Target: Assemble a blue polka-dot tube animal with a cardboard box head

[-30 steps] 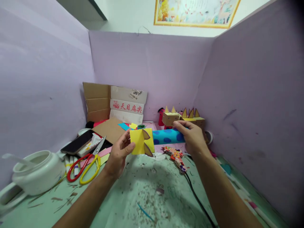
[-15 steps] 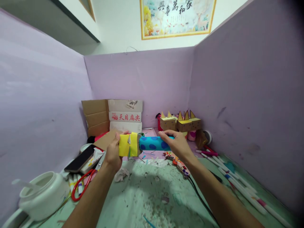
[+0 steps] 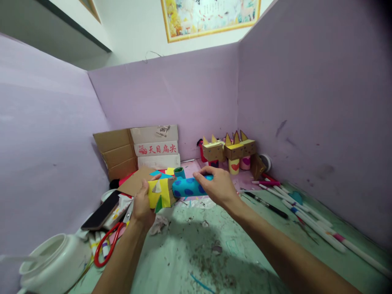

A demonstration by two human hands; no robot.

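A small box with a yellow paper face (image 3: 164,192) sits between the two hands, its brown cardboard end against or very near the end of a blue spotted tube (image 3: 186,188); whether they are joined, I cannot tell. The left hand (image 3: 143,205) grasps the box by its outer end, and the right hand (image 3: 218,185) pinches the far end of the tube, thumb and fingers closed on it. Holding well here likely means light pressure, so the paper tube does not dent, with the left fingers clear of the two pointed ears on the yellow face and both pieces kept in line. Half a second ago the ears looked nearly edge-on; now the box is turned so they spread apart, the lower one showing green. The view has shifted too: the patterned glue gun, then below the right hand, is now mostly hidden, and a black marker (image 3: 269,206) shows to the right of the grip. Just beyond the grip stands a short blue-green tube (image 3: 179,173); farther back, to the right, are cardboard animal figures (image 3: 214,152). Red-handled scissors (image 3: 109,245) lie nearer, left of the left hand.
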